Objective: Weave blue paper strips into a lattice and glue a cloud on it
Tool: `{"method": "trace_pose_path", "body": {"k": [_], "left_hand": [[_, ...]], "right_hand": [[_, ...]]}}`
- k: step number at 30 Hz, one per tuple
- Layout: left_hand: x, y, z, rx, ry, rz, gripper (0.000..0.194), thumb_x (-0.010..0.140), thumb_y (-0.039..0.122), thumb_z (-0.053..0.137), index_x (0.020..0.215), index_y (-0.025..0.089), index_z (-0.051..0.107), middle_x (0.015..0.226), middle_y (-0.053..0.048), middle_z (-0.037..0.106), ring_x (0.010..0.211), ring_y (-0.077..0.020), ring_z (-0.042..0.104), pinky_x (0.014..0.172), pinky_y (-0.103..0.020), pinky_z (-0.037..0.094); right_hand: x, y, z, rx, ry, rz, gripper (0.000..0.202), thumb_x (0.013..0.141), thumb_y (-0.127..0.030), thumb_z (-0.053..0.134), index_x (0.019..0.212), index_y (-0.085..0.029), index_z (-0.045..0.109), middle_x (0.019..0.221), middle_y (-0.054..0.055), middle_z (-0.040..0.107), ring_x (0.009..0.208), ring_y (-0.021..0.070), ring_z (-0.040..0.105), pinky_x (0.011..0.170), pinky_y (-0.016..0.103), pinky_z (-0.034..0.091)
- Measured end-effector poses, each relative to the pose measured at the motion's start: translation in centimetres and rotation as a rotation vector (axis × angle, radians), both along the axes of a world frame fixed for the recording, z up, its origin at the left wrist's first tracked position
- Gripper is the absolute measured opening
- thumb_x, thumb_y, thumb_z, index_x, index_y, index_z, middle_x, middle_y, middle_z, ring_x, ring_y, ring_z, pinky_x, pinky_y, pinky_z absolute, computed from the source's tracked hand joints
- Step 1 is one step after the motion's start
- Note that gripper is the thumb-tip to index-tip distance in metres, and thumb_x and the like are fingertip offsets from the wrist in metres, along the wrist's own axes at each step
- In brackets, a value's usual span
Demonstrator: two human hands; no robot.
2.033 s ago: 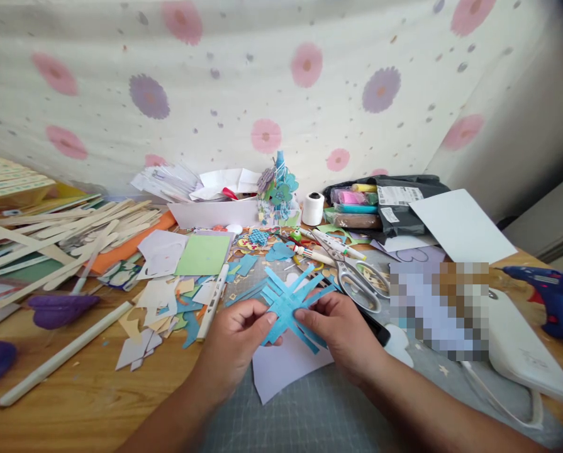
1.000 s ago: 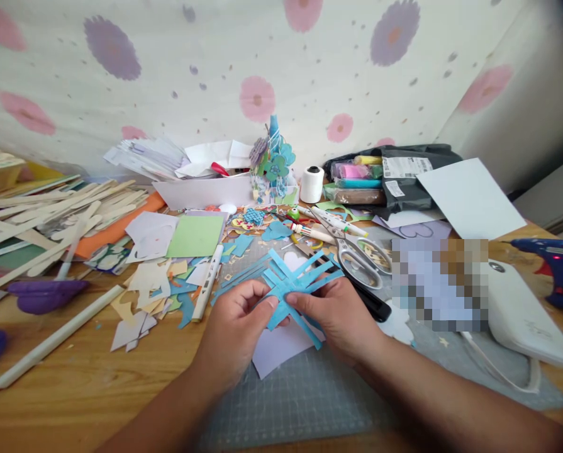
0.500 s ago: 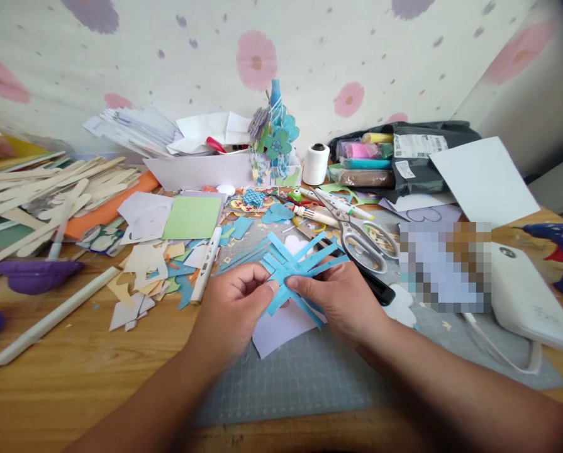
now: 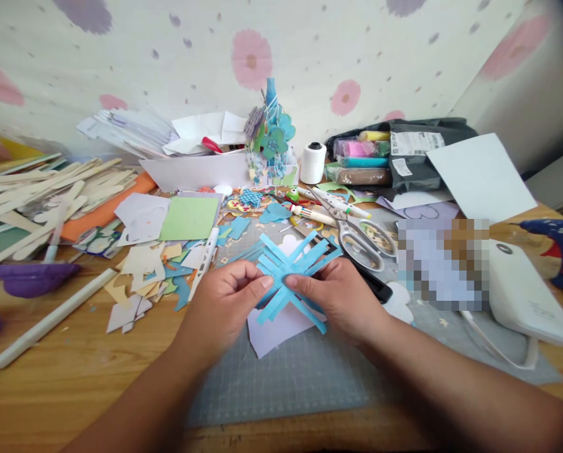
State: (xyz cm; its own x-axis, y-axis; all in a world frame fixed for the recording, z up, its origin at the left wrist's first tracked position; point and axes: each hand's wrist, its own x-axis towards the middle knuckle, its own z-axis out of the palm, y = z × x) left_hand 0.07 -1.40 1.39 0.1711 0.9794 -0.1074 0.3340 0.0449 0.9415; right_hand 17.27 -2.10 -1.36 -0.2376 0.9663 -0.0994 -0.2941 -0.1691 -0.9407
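Observation:
Crossed blue paper strips point(image 4: 285, 274), woven at their middle with loose ends sticking outward, are held up between both hands. My left hand point(image 4: 229, 302) pinches the weave's left side between thumb and fingers. On the other side, my right hand point(image 4: 342, 296) grips it with the thumb pressed near the centre; its other fingers are mostly hidden behind the paper. Below the weave a pale lilac sheet point(image 4: 274, 333) lies on the grey cutting mat point(image 4: 285, 390). More loose blue strips point(image 4: 248, 253) lie just beyond my left hand.
Scissors point(image 4: 361, 242) and a black-handled cutter point(image 4: 378, 288) lie behind my right hand. At right are a white power bank point(image 4: 521, 296) and a blue glue gun point(image 4: 559, 251). Paper scraps point(image 4: 144, 267), a white marker point(image 4: 204, 261) and wooden sticks point(image 4: 59, 195) spread across the left.
The woven strips have turned slightly and lie flatter toward me, with the left ends more spread. Both hands keep their hold. The whole view has shifted a little.

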Motion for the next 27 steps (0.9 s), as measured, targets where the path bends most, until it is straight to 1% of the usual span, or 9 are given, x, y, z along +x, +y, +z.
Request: {"method": "trace_pose_path", "body": {"k": [5, 12, 15, 18, 20, 22, 23, 25, 27], "left_hand": [[-0.3, 0.1, 0.0, 0.006, 0.058, -0.001, 0.022, 0.074, 0.036, 0.064, 0.059, 0.019, 0.062, 0.052, 0.005, 0.053, 0.049, -0.0105, 0.045, 0.047, -0.021, 0.034], [-0.1, 0.1, -0.2, -0.009, 0.053, -0.031, 0.025, 0.074, 0.037, 0.064, 0.058, 0.019, 0.058, 0.051, 0.005, 0.050, 0.046, -0.0094, 0.042, 0.044, -0.020, 0.033], [-0.2, 0.2, -0.5, -0.031, 0.037, -0.043, 0.025, 0.073, 0.036, 0.065, 0.058, 0.018, 0.058, 0.052, 0.005, 0.051, 0.047, -0.0090, 0.043, 0.044, -0.019, 0.033], [-0.3, 0.2, -0.8, -0.066, -0.045, -0.043, 0.022, 0.073, 0.035, 0.067, 0.063, 0.017, 0.061, 0.056, 0.004, 0.055, 0.050, -0.0095, 0.047, 0.047, -0.019, 0.036], [-0.3, 0.1, -1.0, -0.107, -0.144, -0.051, 0.018, 0.073, 0.035, 0.069, 0.075, 0.018, 0.065, 0.064, 0.003, 0.061, 0.057, -0.0117, 0.053, 0.052, -0.021, 0.041], [-0.2, 0.1, -1.3, -0.139, -0.219, -0.054, 0.021, 0.073, 0.036, 0.071, 0.086, 0.020, 0.067, 0.071, 0.001, 0.065, 0.062, -0.0140, 0.057, 0.056, -0.023, 0.044], [-0.1, 0.1, -1.5, -0.138, -0.234, -0.051, 0.021, 0.073, 0.036, 0.072, 0.087, 0.020, 0.068, 0.072, 0.001, 0.066, 0.063, -0.0145, 0.057, 0.057, -0.024, 0.044], [-0.1, 0.1, -1.7, -0.107, -0.233, -0.040, 0.018, 0.074, 0.035, 0.071, 0.083, 0.019, 0.069, 0.070, 0.001, 0.065, 0.063, -0.0146, 0.057, 0.057, -0.024, 0.044], [0.0, 0.1, -1.8, -0.080, -0.222, -0.045, 0.016, 0.074, 0.033, 0.070, 0.080, 0.018, 0.071, 0.070, 0.001, 0.065, 0.063, -0.0143, 0.056, 0.057, -0.024, 0.044]], "right_hand": [[0.1, 0.1, -0.1, 0.009, -0.051, -0.006, 0.010, 0.073, -0.030, 0.072, 0.079, -0.023, 0.073, 0.086, 0.001, 0.074, 0.084, 0.0230, 0.068, 0.083, 0.038, 0.051], [0.1, 0.1, -0.1, 0.030, -0.116, -0.019, 0.008, 0.073, -0.031, 0.071, 0.074, -0.023, 0.072, 0.082, 0.000, 0.073, 0.079, 0.0226, 0.067, 0.079, 0.037, 0.052], [0.1, 0.1, 0.0, 0.021, -0.132, -0.006, 0.009, 0.072, -0.031, 0.071, 0.076, -0.024, 0.074, 0.079, 0.000, 0.073, 0.075, 0.0210, 0.066, 0.075, 0.035, 0.052], [0.1, 0.1, 0.2, 0.019, -0.111, 0.007, 0.010, 0.072, -0.029, 0.071, 0.080, -0.024, 0.075, 0.079, 0.000, 0.074, 0.072, 0.0191, 0.066, 0.072, 0.033, 0.051], [0.0, 0.0, 0.3, 0.032, -0.103, 0.022, 0.012, 0.072, -0.029, 0.071, 0.082, -0.024, 0.075, 0.080, 0.000, 0.074, 0.072, 0.0190, 0.066, 0.073, 0.033, 0.051], [0.0, 0.0, 0.5, 0.035, -0.102, 0.044, 0.014, 0.072, -0.030, 0.071, 0.084, -0.024, 0.075, 0.081, 0.000, 0.074, 0.074, 0.0198, 0.066, 0.075, 0.034, 0.051], [0.0, -0.1, 0.6, 0.035, -0.101, 0.055, 0.015, 0.072, -0.032, 0.072, 0.084, -0.024, 0.075, 0.081, 0.000, 0.074, 0.075, 0.0202, 0.066, 0.075, 0.034, 0.051], [0.1, -0.1, 0.7, 0.030, -0.091, 0.072, 0.017, 0.070, -0.035, 0.074, 0.083, -0.024, 0.075, 0.080, 0.001, 0.073, 0.075, 0.0200, 0.066, 0.074, 0.033, 0.051], [0.3, 0.0, 0.9, 0.024, -0.059, 0.051, 0.017, 0.069, -0.036, 0.075, 0.078, -0.023, 0.073, 0.075, 0.000, 0.071, 0.069, 0.0173, 0.063, 0.067, 0.030, 0.050]]}}
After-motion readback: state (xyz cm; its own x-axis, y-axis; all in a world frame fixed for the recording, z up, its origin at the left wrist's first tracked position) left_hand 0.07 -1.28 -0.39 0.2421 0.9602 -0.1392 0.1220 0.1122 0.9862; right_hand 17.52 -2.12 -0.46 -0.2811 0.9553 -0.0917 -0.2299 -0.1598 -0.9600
